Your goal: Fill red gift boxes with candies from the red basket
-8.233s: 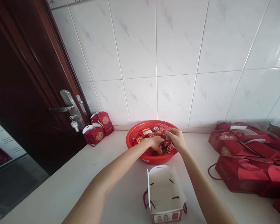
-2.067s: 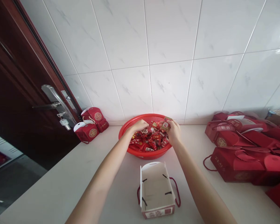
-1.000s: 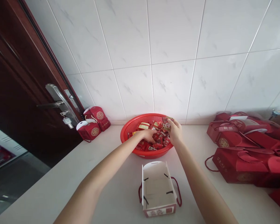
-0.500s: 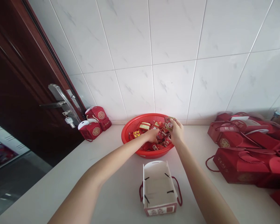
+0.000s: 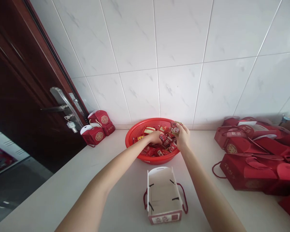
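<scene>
A red plastic basket [image 5: 157,160] stands by the wall with many small wrapped candies [image 5: 165,145] inside. My left hand [image 5: 155,137] reaches in among them, its fingertips pointing down and partly hidden, so whether it grips one does not show. At the basket's right rim my right hand [image 5: 183,135] is closed on wrapped candies [image 5: 176,129], holding them between thumb and fingers. Nearer to me, between my forearms, a small gift box [image 5: 162,196] lies with its white inside facing up and a dark red cord handle [image 5: 184,196] on each side.
Several folded red gift boxes [image 5: 248,170] crowd the right of the white counter [image 5: 106,193]. Two more red boxes [image 5: 96,133] stand at the left, beside a dark door with a metal handle [image 5: 65,104] and keys. A tiled wall [image 5: 140,93] rises behind the basket.
My left hand has shifted slightly left within the basket, uncovering more candies near its fingertips. My right hand stays at the rim with its candies. The box has not moved.
</scene>
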### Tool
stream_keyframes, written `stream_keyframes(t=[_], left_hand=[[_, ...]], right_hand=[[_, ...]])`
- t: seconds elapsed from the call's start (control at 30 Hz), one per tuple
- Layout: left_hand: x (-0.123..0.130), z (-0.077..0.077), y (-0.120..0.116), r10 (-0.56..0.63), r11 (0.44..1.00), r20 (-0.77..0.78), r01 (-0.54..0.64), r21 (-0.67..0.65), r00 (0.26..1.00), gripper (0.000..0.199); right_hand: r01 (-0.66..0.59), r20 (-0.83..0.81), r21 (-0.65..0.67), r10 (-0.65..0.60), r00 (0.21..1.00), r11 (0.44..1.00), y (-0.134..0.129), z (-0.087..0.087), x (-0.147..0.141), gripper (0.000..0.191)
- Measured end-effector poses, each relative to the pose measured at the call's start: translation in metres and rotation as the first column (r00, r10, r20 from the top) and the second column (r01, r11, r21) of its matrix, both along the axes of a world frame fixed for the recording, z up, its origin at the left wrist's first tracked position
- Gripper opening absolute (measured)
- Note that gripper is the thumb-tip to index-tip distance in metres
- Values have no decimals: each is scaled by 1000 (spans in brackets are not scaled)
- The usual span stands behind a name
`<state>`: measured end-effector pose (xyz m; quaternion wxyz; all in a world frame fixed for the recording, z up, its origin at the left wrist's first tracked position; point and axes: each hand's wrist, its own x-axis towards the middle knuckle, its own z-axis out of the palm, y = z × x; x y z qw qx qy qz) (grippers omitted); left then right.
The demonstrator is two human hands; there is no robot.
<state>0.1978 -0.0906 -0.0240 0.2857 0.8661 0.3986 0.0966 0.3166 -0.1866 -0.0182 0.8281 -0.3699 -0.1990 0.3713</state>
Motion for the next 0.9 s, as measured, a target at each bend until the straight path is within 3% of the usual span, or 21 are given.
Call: stream_keyframes(t=[0.2, 0.57, 0.77, 0.9], left_hand=[[-12, 11, 12, 77, 986, 28, -72, -149, 997, 21], [-19, 20, 15, 208, 967, 197, -170, -192, 958, 18], [-22, 22, 14, 304, 952, 226, -291, -91, 925, 18], [-26, 20, 20, 411, 905, 207, -424, 20, 888, 40]], right_hand=[[-4, 8, -7, 4, 1000, 1000, 0, 0, 1, 20], [-15, 27, -21, 16, 1000, 1000, 0, 0, 0, 19], [-24, 18, -25, 24, 1000, 999, -1, 0, 1, 17], [-23, 21, -18, 23, 1000, 1000, -1, -1, 1, 17]])
